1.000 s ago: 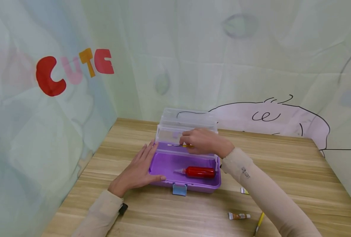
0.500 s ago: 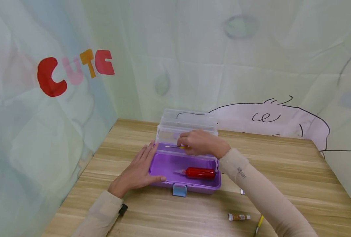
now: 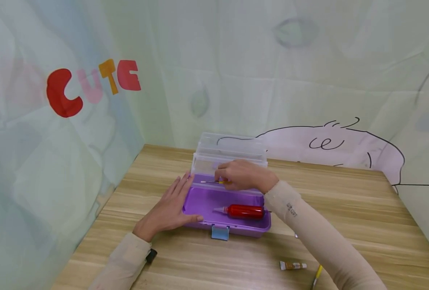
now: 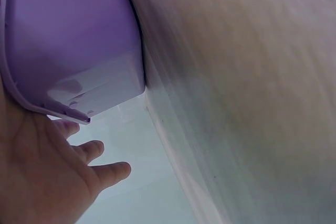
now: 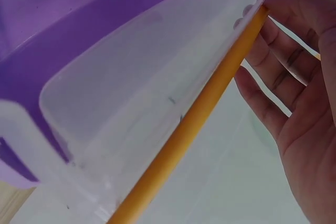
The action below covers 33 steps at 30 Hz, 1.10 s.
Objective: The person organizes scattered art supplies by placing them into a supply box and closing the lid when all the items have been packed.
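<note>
A purple plastic box point(image 3: 203, 199) with a blue latch point(image 3: 220, 232) stands with its clear lid point(image 3: 232, 144) raised at the back. My left hand point(image 3: 169, 207) rests against the box's left end, fingers extended and thumb over the front rim. Above the rear of the box, my right hand point(image 3: 245, 175) pinches a paintbrush point(image 3: 210, 182), its tip pointing left. In the right wrist view, the orange-yellow handle point(image 5: 191, 121) runs along a translucent tray point(image 5: 126, 77); fingertips meet its upper end. Inside the box lies a bottle of red liquid point(image 3: 245, 211) with a pointed nozzle.
On the wooden table point(image 3: 185, 262), a small brown paint tube point(image 3: 293, 266) lies right of the box's front. Beside it is another yellow-handled paintbrush point(image 3: 317, 276), partly behind my right sleeve. Printed cloth walls point(image 3: 308, 88) enclose the back and left.
My right hand has shifted a little left and down with the paintbrush, toward the rear part of the box. The left hand has stayed on the box's end.
</note>
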Tool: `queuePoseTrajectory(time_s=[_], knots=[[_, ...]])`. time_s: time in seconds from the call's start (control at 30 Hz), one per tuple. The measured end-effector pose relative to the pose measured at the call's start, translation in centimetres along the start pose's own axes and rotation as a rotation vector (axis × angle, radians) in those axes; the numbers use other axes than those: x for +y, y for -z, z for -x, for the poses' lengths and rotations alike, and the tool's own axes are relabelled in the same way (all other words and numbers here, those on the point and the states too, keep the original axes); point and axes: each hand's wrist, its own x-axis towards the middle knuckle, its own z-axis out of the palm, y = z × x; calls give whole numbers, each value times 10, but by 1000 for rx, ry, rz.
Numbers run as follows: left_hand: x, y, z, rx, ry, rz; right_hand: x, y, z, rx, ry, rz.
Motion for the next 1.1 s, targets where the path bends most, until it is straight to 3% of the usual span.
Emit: queuePoseTrajectory(time_s=[0.77,1.1], knots=[[2,3,1,-3,-7,15,-8,-4,-21,-49,-19,18],[2,4,1,-4,-2,24,-1,-4,-6,-5,-4,-48]])
